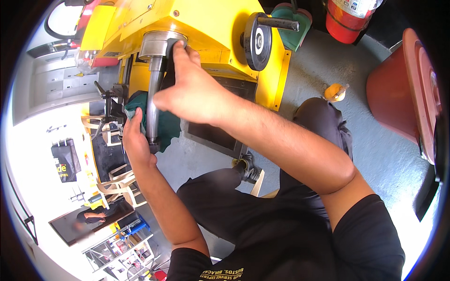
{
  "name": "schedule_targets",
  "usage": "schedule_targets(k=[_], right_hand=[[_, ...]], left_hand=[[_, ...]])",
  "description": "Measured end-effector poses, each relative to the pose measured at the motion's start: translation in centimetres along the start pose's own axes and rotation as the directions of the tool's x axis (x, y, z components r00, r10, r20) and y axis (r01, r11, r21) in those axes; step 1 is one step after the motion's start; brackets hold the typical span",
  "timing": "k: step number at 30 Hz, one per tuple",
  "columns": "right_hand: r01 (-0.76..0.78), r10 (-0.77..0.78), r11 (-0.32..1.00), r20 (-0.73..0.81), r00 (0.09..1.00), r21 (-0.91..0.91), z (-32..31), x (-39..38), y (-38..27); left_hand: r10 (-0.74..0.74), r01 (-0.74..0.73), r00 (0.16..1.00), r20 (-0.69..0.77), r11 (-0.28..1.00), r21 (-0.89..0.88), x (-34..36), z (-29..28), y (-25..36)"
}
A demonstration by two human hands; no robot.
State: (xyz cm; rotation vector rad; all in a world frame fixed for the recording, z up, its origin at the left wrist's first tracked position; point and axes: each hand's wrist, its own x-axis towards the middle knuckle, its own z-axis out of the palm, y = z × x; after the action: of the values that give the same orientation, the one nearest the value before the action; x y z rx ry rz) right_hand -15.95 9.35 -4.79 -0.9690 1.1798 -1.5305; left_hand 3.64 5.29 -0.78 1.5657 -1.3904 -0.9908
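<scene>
A bare steel shaft [153, 126] runs from a round steel flange [153, 43] on the yellow machine [211, 33], with a dark collar [153, 146] at its far end. My right hand [190, 89] presses a dark cloth [170, 68] against the flange's right side, fingertips at the flange and thumb beside the shaft. Left of the shaft's lower part, my left hand [137, 140] grips a green cloth [166, 129], which hangs behind the shaft. A black handwheel [257, 42] with a handle sticks out at the machine's right.
At right are a red bin [393, 89], a red container [344, 21], a green dustpan [290, 25] and a small orange object [334, 92]. Plastic chairs [117, 187] stand at left, near a wall screen or mirror [63, 227] showing a person. My legs are below the machine.
</scene>
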Motion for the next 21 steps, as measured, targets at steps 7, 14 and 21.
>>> schedule_targets(k=[7,14,21], right_hand=[[-0.022,0.022,0.998,-0.009,1.0,0.052,0.1,0.1,0.2],[0.03,-0.031,1.0,-0.089,0.996,-0.002,0.0,1.4,1.1],[-0.075,0.082,0.991,-0.061,0.995,0.115,0.6,1.1,1.4]], left_hand=[[-0.013,0.014,1.0,-0.028,0.999,0.044,-0.4,0.3,0.4],[0.011,-0.011,1.0,0.008,1.0,-0.006,-0.1,0.1,0.1],[-0.008,0.008,1.0,-0.003,1.0,0.004,-0.1,0.0,0.1]])
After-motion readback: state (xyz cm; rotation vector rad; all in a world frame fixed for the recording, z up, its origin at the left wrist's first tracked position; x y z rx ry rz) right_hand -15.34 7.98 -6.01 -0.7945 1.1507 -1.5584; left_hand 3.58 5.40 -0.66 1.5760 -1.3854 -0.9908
